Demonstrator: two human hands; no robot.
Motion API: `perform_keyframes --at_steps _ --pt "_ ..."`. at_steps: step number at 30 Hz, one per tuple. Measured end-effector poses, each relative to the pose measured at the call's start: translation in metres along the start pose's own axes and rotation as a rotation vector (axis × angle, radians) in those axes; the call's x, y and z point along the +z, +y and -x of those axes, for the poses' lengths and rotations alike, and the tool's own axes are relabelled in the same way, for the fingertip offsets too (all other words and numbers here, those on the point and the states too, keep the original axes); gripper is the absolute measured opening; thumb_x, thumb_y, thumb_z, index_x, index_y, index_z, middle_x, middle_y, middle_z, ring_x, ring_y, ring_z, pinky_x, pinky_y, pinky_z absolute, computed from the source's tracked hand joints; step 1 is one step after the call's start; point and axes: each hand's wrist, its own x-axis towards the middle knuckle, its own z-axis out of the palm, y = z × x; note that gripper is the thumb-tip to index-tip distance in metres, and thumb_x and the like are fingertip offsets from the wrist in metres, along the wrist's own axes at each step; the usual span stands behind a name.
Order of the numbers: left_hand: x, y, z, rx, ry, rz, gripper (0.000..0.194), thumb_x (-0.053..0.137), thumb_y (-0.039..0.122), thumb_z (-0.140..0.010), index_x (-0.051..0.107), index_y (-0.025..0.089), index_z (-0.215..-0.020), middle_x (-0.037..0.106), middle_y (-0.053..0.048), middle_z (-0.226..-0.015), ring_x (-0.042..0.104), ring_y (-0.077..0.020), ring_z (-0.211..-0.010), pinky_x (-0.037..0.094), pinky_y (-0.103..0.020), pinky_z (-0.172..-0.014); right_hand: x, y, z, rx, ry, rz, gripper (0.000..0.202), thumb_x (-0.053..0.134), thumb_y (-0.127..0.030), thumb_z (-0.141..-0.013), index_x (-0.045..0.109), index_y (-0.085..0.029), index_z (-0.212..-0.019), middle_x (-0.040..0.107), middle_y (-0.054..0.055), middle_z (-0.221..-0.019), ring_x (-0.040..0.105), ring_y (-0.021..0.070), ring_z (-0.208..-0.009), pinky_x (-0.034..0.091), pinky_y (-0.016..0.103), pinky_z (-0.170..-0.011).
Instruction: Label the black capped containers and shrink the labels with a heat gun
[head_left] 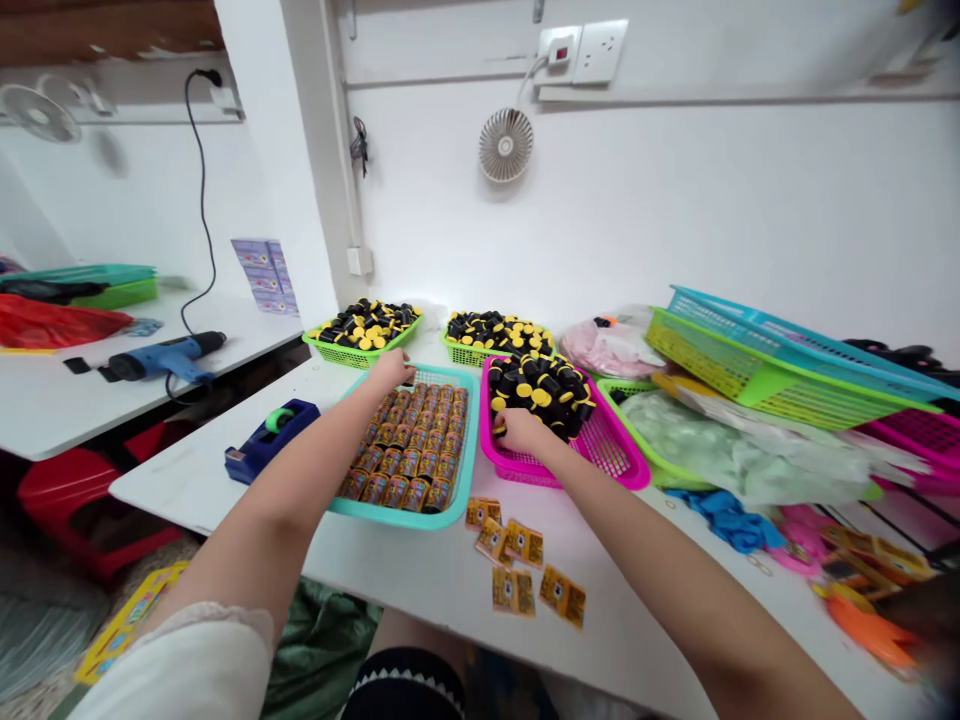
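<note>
My left hand (391,371) is at the far left corner of a teal basket (471,450), fingers bent down over the labelled canisters; what they hold, if anything, is hidden. The basket is filled with rows of small canisters (411,440) wrapped in orange, patterned labels. To the right, my right hand (519,430) reaches into the near left side of a magenta basket (619,450), its fingers closed at a black canister with a yellow cap. Loose black canisters (540,385) with yellow caps are heaped there. Several flat orange labels (514,590) lie on the table in front.
Two green baskets (349,352) of black-and-yellow canisters stand at the back. A blue tape dispenser (259,450) sits left. Right are stacked baskets (765,375), plastic bags (690,430) and blue balloons (724,515). A heat gun (165,358) lies on the neighbouring table.
</note>
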Motion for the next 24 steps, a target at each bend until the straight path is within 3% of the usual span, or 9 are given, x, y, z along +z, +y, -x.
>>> perform_keyframes --at_steps 3,6,11,13,15,17,18,21,24 --pt "0.015 0.001 -0.001 -0.021 -0.092 -0.051 0.031 0.058 0.039 -0.089 0.062 0.014 -0.106 0.064 -0.009 -0.110 0.060 -0.0223 -0.104 0.047 -0.045 -0.092 -0.018 0.001 0.009 0.023 0.027 -0.063 0.021 0.076 -0.011 -0.059 0.069 -0.022 -0.075 0.069 0.004 -0.072 0.065 0.0219 -0.064 0.057 0.037 -0.066" --pt "0.016 0.005 0.003 -0.008 -0.143 -0.104 0.028 0.057 0.037 -0.089 0.065 0.013 -0.101 0.066 -0.010 -0.109 0.059 -0.0252 -0.108 0.042 -0.050 -0.097 -0.041 0.004 0.031 0.046 0.159 -0.180 0.026 0.067 -0.026 -0.074 0.068 -0.018 -0.099 0.068 0.009 -0.095 0.067 0.0205 -0.079 0.057 0.037 -0.076" --pt "-0.010 0.033 0.035 0.112 -0.032 -0.144 0.038 0.042 0.029 -0.094 0.058 0.009 -0.122 0.058 -0.023 -0.127 0.049 -0.0395 -0.121 0.032 -0.061 -0.099 -0.070 0.026 0.085 0.029 0.591 -0.250 0.032 0.062 -0.031 -0.081 0.064 -0.018 -0.110 0.058 0.011 -0.111 0.063 0.0193 -0.093 0.057 0.036 -0.081" --pt "-0.015 0.050 0.075 0.278 0.069 -0.122 0.044 0.033 0.029 -0.097 0.045 0.014 -0.136 0.051 -0.017 -0.137 0.044 -0.0330 -0.128 0.031 -0.053 -0.105 -0.074 0.034 0.104 -0.019 0.736 -0.164 0.030 0.065 -0.029 -0.079 0.065 -0.020 -0.108 0.058 0.010 -0.108 0.061 0.0220 -0.099 0.054 0.041 -0.088" --pt "-0.004 0.065 0.136 0.682 0.161 -0.056 0.040 0.033 0.026 -0.097 0.051 0.014 -0.131 0.058 -0.013 -0.129 0.054 -0.0253 -0.119 0.040 -0.042 -0.102 -0.075 0.039 0.116 -0.085 0.791 -0.075 0.030 0.067 -0.026 -0.078 0.066 -0.021 -0.108 0.060 0.010 -0.106 0.060 0.0243 -0.103 0.051 0.045 -0.093" --pt "0.025 0.074 0.206 1.041 0.039 -0.058 0.036 0.035 0.020 -0.096 0.057 0.018 -0.123 0.066 -0.008 -0.119 0.062 -0.0181 -0.107 0.046 -0.032 -0.096 -0.075 0.041 0.122 -0.153 0.791 -0.025 0.029 0.066 -0.023 -0.079 0.065 -0.022 -0.108 0.060 0.010 -0.106 0.060 0.0242 -0.103 0.050 0.045 -0.094" --pt "0.044 0.075 0.240 1.120 0.028 -0.079 0.035 0.036 0.019 -0.095 0.057 0.017 -0.123 0.065 -0.009 -0.120 0.062 -0.0179 -0.108 0.046 -0.031 -0.097 -0.074 0.041 0.123 -0.177 0.780 -0.014 0.028 0.066 -0.023 -0.079 0.065 -0.023 -0.108 0.060 0.010 -0.106 0.061 0.0238 -0.102 0.051 0.044 -0.094" --pt "0.101 0.068 0.315 1.049 0.100 -0.234 0.046 0.044 0.032 -0.094 0.050 0.005 -0.131 0.055 -0.020 -0.133 0.053 -0.0284 -0.123 0.044 -0.041 -0.101 -0.071 0.040 0.122 -0.228 0.730 -0.009 0.026 0.063 -0.021 -0.082 0.064 -0.024 -0.108 0.060 0.009 -0.105 0.061 0.0224 -0.100 0.053 0.041 -0.091" --pt "0.123 0.054 0.345 1.059 0.167 -0.344 0.043 0.043 0.016 -0.090 0.051 0.002 -0.130 0.058 -0.020 -0.130 0.056 -0.0274 -0.120 0.045 -0.041 -0.100 -0.068 0.039 0.121 -0.254 0.698 -0.012 0.026 0.061 -0.021 -0.083 0.064 -0.026 -0.108 0.060 0.008 -0.104 0.062 0.0216 -0.099 0.054 0.040 -0.089"
